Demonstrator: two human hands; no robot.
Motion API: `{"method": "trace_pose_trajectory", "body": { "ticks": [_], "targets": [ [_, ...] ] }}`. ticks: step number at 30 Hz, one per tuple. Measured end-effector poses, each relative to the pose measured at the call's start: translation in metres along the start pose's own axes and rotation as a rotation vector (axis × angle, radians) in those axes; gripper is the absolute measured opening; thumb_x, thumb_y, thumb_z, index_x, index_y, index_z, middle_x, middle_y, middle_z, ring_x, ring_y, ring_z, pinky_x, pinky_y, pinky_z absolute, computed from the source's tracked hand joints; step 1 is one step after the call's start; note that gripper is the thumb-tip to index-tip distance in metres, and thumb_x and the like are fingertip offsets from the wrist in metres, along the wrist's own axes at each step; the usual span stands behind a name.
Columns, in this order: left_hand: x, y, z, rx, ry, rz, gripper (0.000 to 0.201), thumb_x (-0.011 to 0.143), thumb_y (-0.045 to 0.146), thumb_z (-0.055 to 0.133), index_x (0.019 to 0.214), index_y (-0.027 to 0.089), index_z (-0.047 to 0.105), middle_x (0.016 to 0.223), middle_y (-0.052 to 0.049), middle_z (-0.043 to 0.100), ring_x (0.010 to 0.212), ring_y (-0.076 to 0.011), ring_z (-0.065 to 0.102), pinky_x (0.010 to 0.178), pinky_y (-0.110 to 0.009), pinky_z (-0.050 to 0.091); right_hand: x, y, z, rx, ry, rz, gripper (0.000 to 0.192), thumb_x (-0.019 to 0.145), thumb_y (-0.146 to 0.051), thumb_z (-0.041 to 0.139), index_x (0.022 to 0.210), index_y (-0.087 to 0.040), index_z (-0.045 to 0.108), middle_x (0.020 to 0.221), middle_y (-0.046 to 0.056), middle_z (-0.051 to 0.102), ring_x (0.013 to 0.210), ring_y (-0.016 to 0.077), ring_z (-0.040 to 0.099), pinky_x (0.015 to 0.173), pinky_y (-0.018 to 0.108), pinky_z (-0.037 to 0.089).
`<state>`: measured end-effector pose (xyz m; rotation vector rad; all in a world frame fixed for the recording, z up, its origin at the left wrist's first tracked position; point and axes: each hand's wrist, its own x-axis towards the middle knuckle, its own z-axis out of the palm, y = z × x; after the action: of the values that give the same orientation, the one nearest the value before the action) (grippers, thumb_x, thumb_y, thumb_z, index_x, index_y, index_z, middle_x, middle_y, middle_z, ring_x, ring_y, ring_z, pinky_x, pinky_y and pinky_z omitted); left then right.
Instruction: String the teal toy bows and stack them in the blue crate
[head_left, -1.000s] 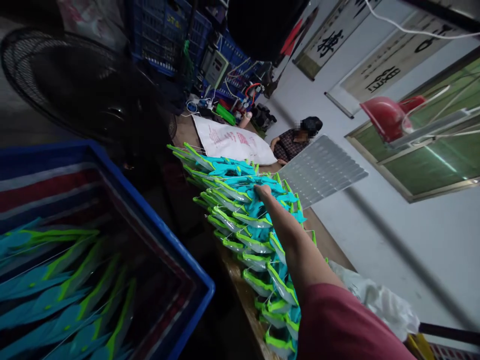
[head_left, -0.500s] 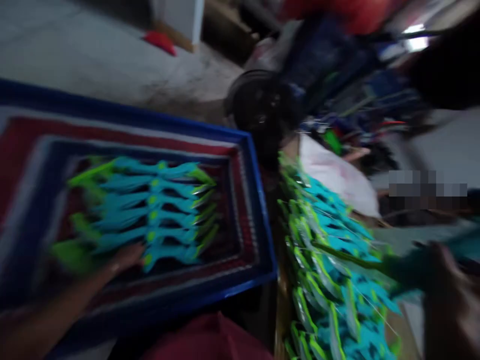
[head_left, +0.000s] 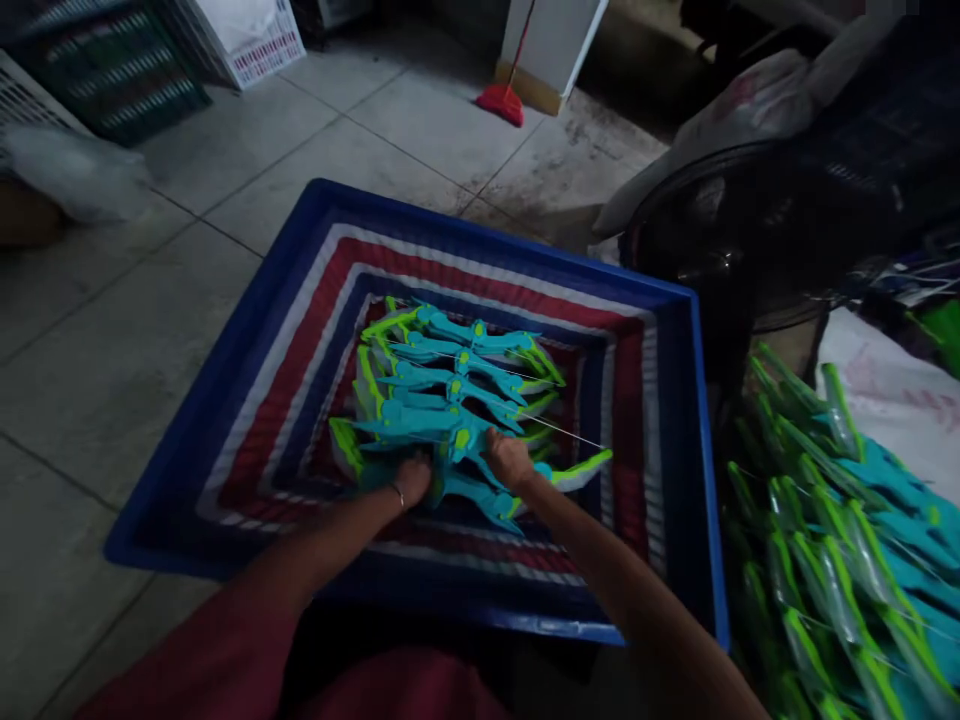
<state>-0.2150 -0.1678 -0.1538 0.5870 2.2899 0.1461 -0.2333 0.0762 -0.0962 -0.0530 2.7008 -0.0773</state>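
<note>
Several turquoise toy bows [head_left: 450,385] with lime-green tips and thin white strings lie side by side in a row inside a blue crate [head_left: 709,480]. My right hand [head_left: 510,458] is closed round the limb of a toy bow at the near end of the row. That bow's green tip [head_left: 592,468] points right, its string stretched above it. My left hand [head_left: 416,478], with a thin bracelet at the wrist, is curled at the near left of the row, against the bows; its fingertips are partly hidden among them.
A striped red, white and blue cloth [head_left: 281,400] lines the crate. To the right lies a heap of more toy bows [head_left: 840,560] beside a white sack [head_left: 892,380]. A black fan [head_left: 720,240] stands behind. On the tiled floor are a red broom [head_left: 501,103] and stacked baskets [head_left: 112,75].
My right hand has come from the heap on the right into the crate with a toy bow. My left hand stays at the row's near end. The view has swung left.
</note>
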Motion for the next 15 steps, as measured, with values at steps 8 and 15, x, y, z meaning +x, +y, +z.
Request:
{"method": "trace_pose_trajectory", "body": {
  "ticks": [8,15],
  "targets": [
    [-0.002,-0.006,0.006,0.086,0.002,-0.003,0.031,0.094,0.031,0.071,0.118,0.013,0.064,0.121,-0.012,0.064,0.112,-0.0265,0.063,0.093,-0.045,0.058,0.031,-0.075,0.081,-0.103,-0.164,-0.054,0.022,0.101,-0.024,0.062,0.120,-0.013,0.063,0.118,0.009,0.065,0.107,0.0212,0.065,0.086,0.036,0.059],
    [0.005,0.000,-0.002,0.119,0.065,0.067,0.084,0.087,0.010,0.068,0.160,0.024,0.029,0.169,-0.020,0.017,0.123,-0.0342,0.059,0.088,-0.042,0.061,0.031,-0.073,0.069,-0.120,-0.212,-0.043,0.021,0.103,-0.022,0.057,0.121,-0.013,0.062,0.118,0.009,0.064,0.109,0.0215,0.064,0.087,0.037,0.058]
  ]
}}
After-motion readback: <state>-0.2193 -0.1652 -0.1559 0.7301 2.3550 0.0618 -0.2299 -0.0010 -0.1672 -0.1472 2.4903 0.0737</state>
